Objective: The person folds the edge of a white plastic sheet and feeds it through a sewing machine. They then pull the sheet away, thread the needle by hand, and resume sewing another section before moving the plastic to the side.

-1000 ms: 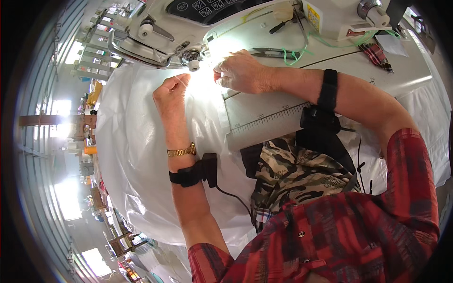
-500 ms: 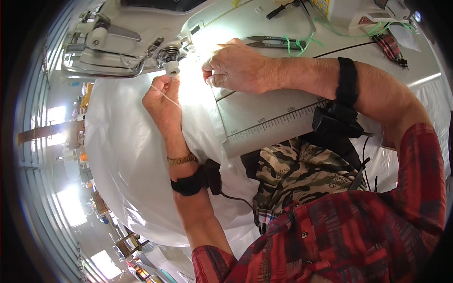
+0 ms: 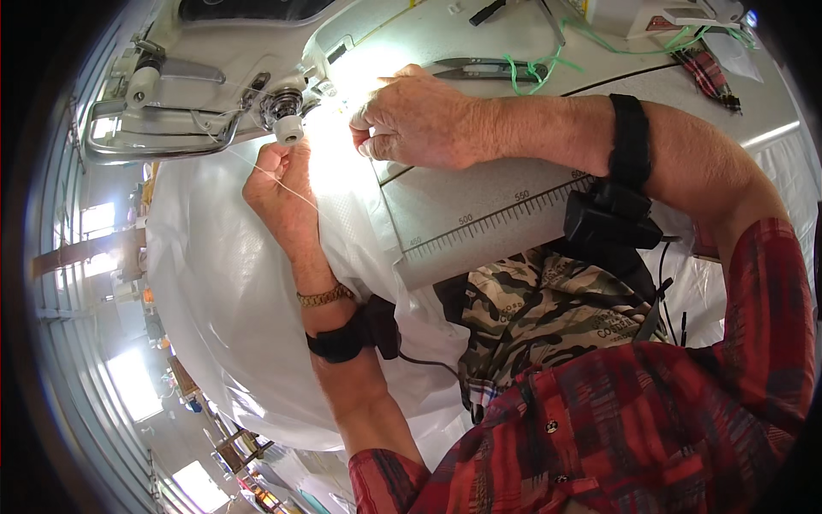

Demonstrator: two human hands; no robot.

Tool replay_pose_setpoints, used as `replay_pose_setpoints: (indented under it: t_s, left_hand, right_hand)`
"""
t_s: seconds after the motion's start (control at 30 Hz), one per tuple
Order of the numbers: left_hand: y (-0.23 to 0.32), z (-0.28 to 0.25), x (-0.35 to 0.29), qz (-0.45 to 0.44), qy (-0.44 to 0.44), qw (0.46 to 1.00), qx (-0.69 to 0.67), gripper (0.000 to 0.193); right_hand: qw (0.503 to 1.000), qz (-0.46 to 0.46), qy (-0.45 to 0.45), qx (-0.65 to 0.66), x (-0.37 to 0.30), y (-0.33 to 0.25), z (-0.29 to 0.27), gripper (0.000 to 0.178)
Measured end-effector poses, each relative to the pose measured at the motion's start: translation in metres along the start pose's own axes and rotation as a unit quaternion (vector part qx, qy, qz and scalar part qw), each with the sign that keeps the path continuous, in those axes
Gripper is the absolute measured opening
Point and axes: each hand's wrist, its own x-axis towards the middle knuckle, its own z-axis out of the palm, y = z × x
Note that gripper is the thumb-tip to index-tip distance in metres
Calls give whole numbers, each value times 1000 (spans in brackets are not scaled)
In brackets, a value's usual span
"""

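A large white plastic-like sheet [image 3: 214,291] hangs over the table's near left side and runs up under the sewing machine [image 3: 223,43]. My left hand [image 3: 284,190] is closed at the sheet beside the machine's round white knob, fingers curled in. A thin white thread [image 3: 267,173] crosses in front of this hand. My right hand [image 3: 424,120], to the right of the bright lamp glare, pinches the sheet's right edge between thumb and fingers. The glare washes out the needle area and part of the sheet between the hands.
Dark thread snips [image 3: 488,68] lie beyond my right wrist, with green string [image 3: 539,73] beside them. A plaid cloth scrap [image 3: 707,79] lies at the far right. A printed ruler scale [image 3: 505,212] runs along the table's near edge.
The view has shifted slightly, so the machine and both hands appear a little further left. Both hands keep nearly the same pose on the sheet.
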Motion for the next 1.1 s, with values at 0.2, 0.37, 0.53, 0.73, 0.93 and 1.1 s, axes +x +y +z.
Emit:
replay_pose_setpoints:
  t_s: [0.2,0.37,0.53,0.73,0.93,1.1]
  left_hand:
    - [2,0,0,8,-19,1000,-15,12]
    - [0,-4,1,-5,-39,999,24,22]
    - [2,-2,2,-2,-34,999,39,24]
    - [4,2,2,3,-40,999,12,27]
    - [3,0,1,-6,-55,998,0,29]
    - [6,1,0,-14,-62,998,-12,28]
  right_hand:
    - [1000,4,22,1,0,0,3,18]
    - [1000,-9,16,5,0,3,3,20]
    - [1000,-7,11,1,0,-1,-1,20]
    - [1000,-1,24,-3,-1,-2,0,21]
    - [1000,-6,23,6,0,-1,2,22]
    - [1000,0,29,-6,0,0,4,22]
